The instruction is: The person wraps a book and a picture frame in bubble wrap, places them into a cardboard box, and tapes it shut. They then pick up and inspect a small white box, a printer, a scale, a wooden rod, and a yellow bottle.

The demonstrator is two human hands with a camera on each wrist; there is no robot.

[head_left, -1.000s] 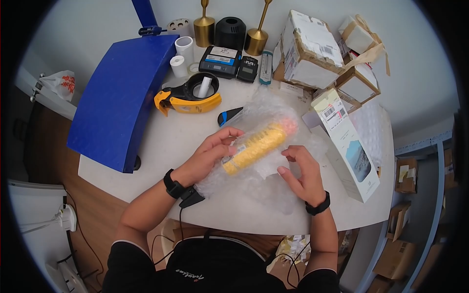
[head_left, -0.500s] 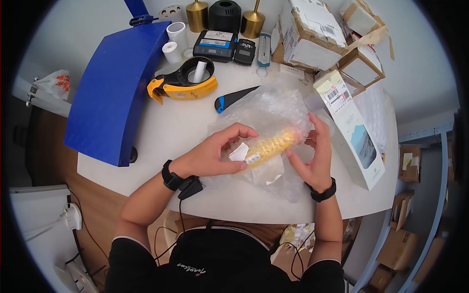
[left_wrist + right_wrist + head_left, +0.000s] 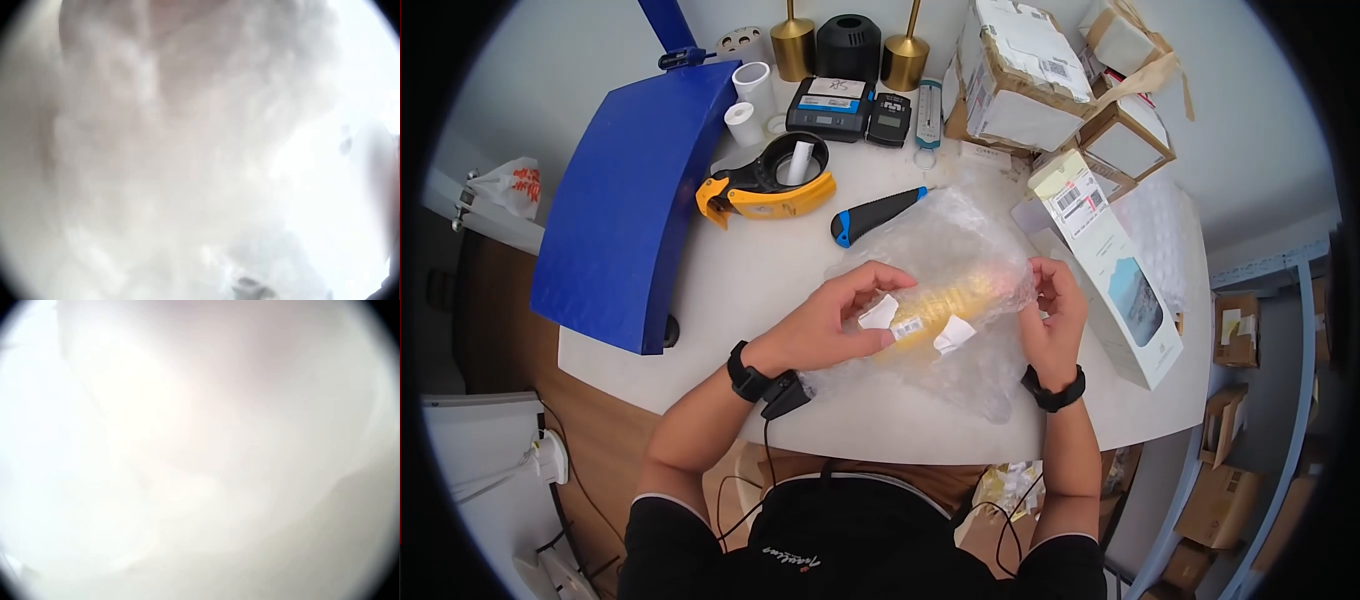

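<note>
We see the yellow cylindrical item [image 3: 940,305] lying aslant inside loose clear bubble wrap [image 3: 970,388] on the white table [image 3: 710,300], its pinkish end pointing up toward the right hand [image 3: 1056,325]. The main change is at that hand: a second ago its fingers stood apart beside the wrap, and now they are curled in, with thumb and fingers pinching the film near the pink end. The left hand [image 3: 825,322] grips the other end of the bundle, its thumb close by a small barcode label [image 3: 907,328] and its fingers bent over the top.

The film has also shifted. It veils the yellow surface more than it did, and the black-and-blue utility knife [image 3: 878,217], partly covered earlier, now lies almost wholly in sight just beyond the wrap. One torn white paper scrap [image 3: 879,311] shows by the left hand and another [image 3: 954,335] over the middle of the bundle.

For the wrapping in hand, we judge that this puts both ends under control, though the film looks slack and could slip or bunch. Both wrist views are washed out, so we can't fairly tell how firm either hold is, or whether the right fingers have anything beyond film.
</note>
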